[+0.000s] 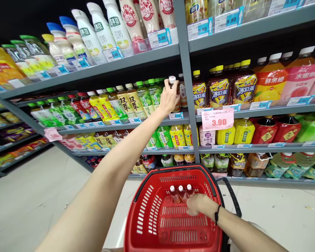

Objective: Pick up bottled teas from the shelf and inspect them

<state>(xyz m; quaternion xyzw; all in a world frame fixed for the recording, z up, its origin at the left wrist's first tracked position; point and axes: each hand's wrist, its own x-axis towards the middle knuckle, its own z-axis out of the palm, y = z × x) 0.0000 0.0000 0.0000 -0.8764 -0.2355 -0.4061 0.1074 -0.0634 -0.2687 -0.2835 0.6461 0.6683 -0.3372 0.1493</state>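
Up at the second shelf, the left hand is reaching far out and wrapping its fingers around a white-capped bottle, standing upright at the right end of the row, just beside the grey upright post. That grip is closing on the bottle's body, with the cap poking out above the fingers. Green-capped tea bottles are lining up just to the left of it.

Down near the bottom, the right hand is resting inside the red basket, fingers curled loosely on three small white-capped bottles lying side by side against the far wall. Whether it is actually gripping one, I cannot tell. A black band is sitting on that wrist, and the basket's black handle is hanging off to the right.

Around all this, grey metal shelving is running left and right, packed with bottled drinks: yellow-capped iced teas to the right of the post, tall white bottles on the shelf above. A pink price card reading 3.90 is hanging off the shelf edge. Pale floor tiles are stretching off to the left.
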